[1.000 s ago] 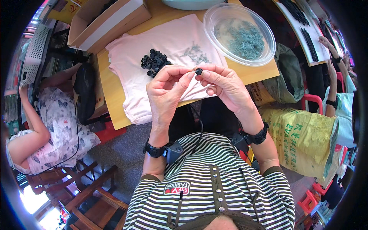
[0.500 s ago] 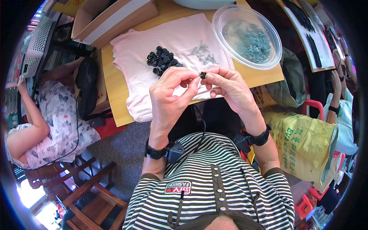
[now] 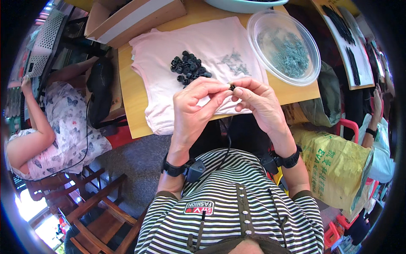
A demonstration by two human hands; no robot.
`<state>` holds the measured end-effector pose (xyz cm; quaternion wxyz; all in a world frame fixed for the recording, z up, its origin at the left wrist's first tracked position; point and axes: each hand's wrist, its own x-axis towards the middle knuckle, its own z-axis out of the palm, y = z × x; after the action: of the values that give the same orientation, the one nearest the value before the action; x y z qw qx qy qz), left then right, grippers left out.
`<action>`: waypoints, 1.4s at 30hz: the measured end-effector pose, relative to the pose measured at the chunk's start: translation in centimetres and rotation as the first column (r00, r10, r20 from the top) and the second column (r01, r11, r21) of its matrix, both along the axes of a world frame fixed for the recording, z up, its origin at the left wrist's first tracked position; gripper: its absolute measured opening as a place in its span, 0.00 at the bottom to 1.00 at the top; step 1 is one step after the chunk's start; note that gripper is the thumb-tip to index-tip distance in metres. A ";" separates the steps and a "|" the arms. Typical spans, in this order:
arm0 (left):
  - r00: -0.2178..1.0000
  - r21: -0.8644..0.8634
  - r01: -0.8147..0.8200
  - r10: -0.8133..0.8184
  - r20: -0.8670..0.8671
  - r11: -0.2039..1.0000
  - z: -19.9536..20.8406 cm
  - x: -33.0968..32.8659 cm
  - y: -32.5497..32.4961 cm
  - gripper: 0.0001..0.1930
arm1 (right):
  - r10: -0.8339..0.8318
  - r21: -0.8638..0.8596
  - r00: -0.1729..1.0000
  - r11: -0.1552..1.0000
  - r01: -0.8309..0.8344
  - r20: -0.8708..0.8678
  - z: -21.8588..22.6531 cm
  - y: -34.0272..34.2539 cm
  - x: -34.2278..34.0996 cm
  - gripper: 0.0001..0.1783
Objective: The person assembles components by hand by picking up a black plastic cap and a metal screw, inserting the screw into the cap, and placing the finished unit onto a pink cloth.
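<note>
My left hand (image 3: 198, 103) and my right hand (image 3: 259, 97) meet over the near edge of a pink cloth (image 3: 158, 63). Between their fingertips is a small black plastic part (image 3: 231, 87), mostly covered by the fingers. My right thumb and forefinger pinch it. The left thumb and forefinger are pressed together against its left side; whether they hold a small piece of their own is hidden. Just beyond my left hand lies a pile of round black plastic parts (image 3: 188, 67). To its right, small thin greyish pieces (image 3: 234, 62) are scattered on the cloth.
A clear round tub (image 3: 255, 40) of thin grey-green pieces (image 3: 291, 57) stands at the table's right. Behind are a cardboard box (image 3: 139, 19) and a pale basin (image 3: 241, 5). A person in a patterned garment (image 3: 69, 127) sits at left. A yellow woven sack (image 3: 334, 163) stands at right.
The table and its things have shifted slightly right and down in view. My hands stay together, and the fingers have closed further around the black part.
</note>
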<state>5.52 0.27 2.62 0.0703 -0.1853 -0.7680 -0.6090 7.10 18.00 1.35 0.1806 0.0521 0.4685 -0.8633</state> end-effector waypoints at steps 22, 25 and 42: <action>0.924 -0.416 -0.335 0.381 0.031 0.845 -1.8 -7.2 -6.5 0.09 | -0.069 0.221 0.978 0.969 0.113 -0.196 0.2 -0.6 -0.5 0.12; 0.937 -0.413 -0.226 0.313 0.156 0.882 -2.7 -7.6 -6.7 0.08 | -0.056 0.239 0.978 0.965 0.104 -0.202 0.2 -0.9 -0.4 0.12; 0.914 0.631 -0.045 -0.223 0.339 0.775 -0.6 -1.2 -2.4 0.12 | -0.061 0.351 0.892 0.906 0.238 -0.447 2.1 -2.0 0.6 0.11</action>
<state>4.32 -2.15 2.05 -0.0581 -0.0614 -0.5097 -0.8562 7.75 16.03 3.44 -0.0087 -0.0656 0.6556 -0.7522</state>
